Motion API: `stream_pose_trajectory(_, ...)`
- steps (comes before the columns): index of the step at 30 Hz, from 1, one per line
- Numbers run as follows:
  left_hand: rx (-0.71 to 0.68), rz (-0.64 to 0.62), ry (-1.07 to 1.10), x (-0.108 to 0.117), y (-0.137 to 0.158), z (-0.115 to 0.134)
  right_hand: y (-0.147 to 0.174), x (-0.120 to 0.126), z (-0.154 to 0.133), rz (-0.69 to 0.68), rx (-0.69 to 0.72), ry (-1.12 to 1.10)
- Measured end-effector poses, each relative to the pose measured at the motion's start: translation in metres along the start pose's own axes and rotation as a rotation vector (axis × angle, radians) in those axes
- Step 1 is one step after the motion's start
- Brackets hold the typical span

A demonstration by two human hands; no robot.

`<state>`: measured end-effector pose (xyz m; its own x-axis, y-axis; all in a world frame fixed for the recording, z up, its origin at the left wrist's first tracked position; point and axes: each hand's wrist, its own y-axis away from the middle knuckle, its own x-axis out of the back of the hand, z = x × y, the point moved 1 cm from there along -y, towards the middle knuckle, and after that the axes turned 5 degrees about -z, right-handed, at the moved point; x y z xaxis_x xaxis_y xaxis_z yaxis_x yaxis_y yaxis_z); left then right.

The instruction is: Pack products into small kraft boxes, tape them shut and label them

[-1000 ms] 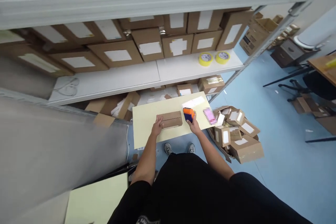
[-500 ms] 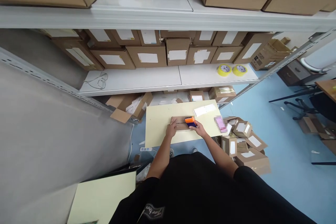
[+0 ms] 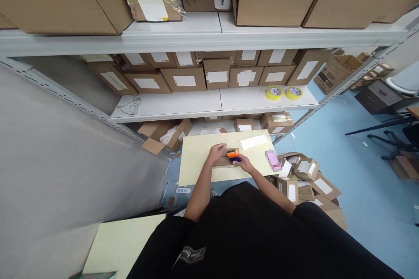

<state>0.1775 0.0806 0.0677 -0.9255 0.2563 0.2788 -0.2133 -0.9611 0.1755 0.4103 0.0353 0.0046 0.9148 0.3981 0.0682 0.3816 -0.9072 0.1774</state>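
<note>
A small brown cardboard box [image 3: 221,161] lies on the pale yellow tabletop [image 3: 193,168] in front of me. My right hand [image 3: 243,164] grips an orange and dark blue tape dispenser [image 3: 233,154] over the right part of the box. My left hand [image 3: 216,153] is at the box's left end, with fingers stretched out toward the right above its far side. Whether those fingers touch the cardboard I cannot tell. Behind the dispenser, part of the box is hidden.
White sheets [image 3: 253,141] and a blurred pink item [image 3: 273,160] lie on the table's right side. Beyond stands a shelf [image 3: 176,103] with labelled boxes and two yellow tape rolls [image 3: 274,93]. An open carton [image 3: 157,135] sits left; several boxes [image 3: 304,170] are piled on the floor right.
My left hand has shifted from lying on the box's left part to its far left side, fingers now stretched rightward. The dispenser stays in my right hand over the box. The camera view has shifted.
</note>
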Motion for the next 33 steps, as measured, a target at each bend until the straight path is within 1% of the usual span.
stream_pose_trajectory(2,0.040,-0.132,0.030,0.001,-0.007,0.014,-0.002,0.002,0.002,-0.023,0.009,0.042)
stream_pose_trajectory(3,0.061,-0.179,0.030,0.001,-0.009,0.017,-0.003,0.004,0.003,-0.032,0.013,0.065)
stream_pose_trajectory(4,0.077,-0.204,0.027,0.000,-0.010,0.019,-0.004,0.005,0.003,-0.042,0.018,0.084)
stream_pose_trajectory(6,0.088,-0.198,0.012,-0.003,-0.008,0.019,-0.005,0.008,0.005,-0.068,0.032,0.100)
stream_pose_trajectory(10,0.089,-0.109,-0.048,-0.011,-0.003,0.016,-0.008,0.012,0.004,-0.114,0.049,0.101)
stream_pose_trajectory(14,0.091,-0.012,-0.099,-0.015,-0.002,0.017,-0.011,0.016,-0.001,-0.144,0.030,0.153)
stream_pose_trajectory(17,0.094,0.031,-0.077,-0.015,-0.003,0.018,-0.010,0.016,-0.006,-0.123,0.025,0.208)
stream_pose_trajectory(21,0.102,0.023,-0.017,-0.015,-0.003,0.020,-0.007,0.013,-0.015,-0.064,0.005,0.283)
stream_pose_trajectory(23,0.093,0.054,0.005,-0.015,-0.002,0.021,-0.007,0.012,-0.022,-0.048,-0.005,0.290)
stream_pose_trajectory(26,0.079,0.154,-0.012,-0.015,0.003,0.021,-0.008,0.015,-0.034,-0.044,0.001,0.309)
stream_pose_trajectory(30,0.075,0.293,-0.090,-0.011,0.015,0.019,-0.009,0.020,-0.050,-0.038,0.017,0.387)
stream_pose_trajectory(33,0.092,0.347,-0.109,-0.008,0.024,0.019,-0.012,0.022,-0.063,-0.059,0.019,0.425)
